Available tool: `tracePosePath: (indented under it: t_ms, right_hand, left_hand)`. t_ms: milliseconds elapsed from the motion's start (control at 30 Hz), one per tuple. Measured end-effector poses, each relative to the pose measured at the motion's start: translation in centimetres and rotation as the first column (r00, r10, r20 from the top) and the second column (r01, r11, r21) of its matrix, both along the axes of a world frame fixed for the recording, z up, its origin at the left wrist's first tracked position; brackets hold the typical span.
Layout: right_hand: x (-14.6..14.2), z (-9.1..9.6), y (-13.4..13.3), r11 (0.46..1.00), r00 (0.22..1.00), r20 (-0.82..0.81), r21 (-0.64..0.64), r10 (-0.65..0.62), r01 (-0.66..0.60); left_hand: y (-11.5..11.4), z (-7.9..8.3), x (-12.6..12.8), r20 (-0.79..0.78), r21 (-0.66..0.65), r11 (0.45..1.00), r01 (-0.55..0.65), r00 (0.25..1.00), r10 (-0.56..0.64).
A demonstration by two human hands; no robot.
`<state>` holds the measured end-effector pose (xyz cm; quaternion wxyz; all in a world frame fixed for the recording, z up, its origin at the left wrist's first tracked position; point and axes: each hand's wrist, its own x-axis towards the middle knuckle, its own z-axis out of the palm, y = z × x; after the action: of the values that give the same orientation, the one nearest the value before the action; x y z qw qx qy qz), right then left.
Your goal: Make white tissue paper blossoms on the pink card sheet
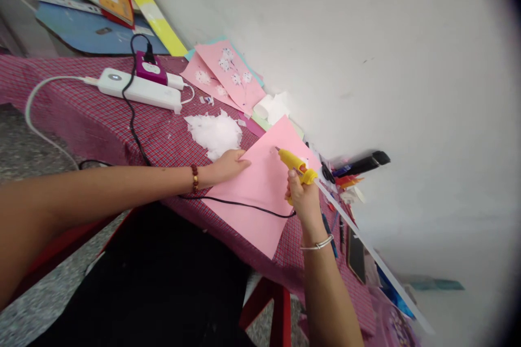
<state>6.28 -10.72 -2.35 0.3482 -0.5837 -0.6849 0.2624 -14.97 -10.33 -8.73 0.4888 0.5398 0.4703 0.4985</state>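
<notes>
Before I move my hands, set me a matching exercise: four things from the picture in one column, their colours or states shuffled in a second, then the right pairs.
Things
1. Glue gun
2. Sheet
3. Left hand
4. Adapter

Colours and states
A. Purple, with a black plug in it
B. Has a beaded bracelet at its wrist
C. Yellow, held in the right hand
D. Pink, with a black cable across it

Pairs: 1-C, 2-D, 3-B, 4-A
</notes>
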Motion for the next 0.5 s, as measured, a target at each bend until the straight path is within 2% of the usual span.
tracePosePath:
  t_ms: [100, 333, 500]
  right_hand:
    - [-0.01, 0.40, 0.02, 0.998, 0.998, 0.007, -0.029, 0.058, -0.058]
    - [-0.02, 0.32, 0.07, 0.999, 0.999, -0.010, -0.022, -0.032, 0.031]
    - [-0.17, 0.45, -0.15, 0.998, 0.999, -0.026, -0.050, 0.028, -0.030]
  left_hand:
    - [-0.01, -0.02, -0.02, 0.007, 0.004, 1.000, -0.003, 1.000, 0.003]
    - [-0.06, 0.04, -0.14, 0.032, -0.013, 1.000, 0.002, 0.999, -0.002]
    - [-0.06, 0.17, -0.20, 0.028, -0.004, 1.000, -0.001, 1.000, 0.001]
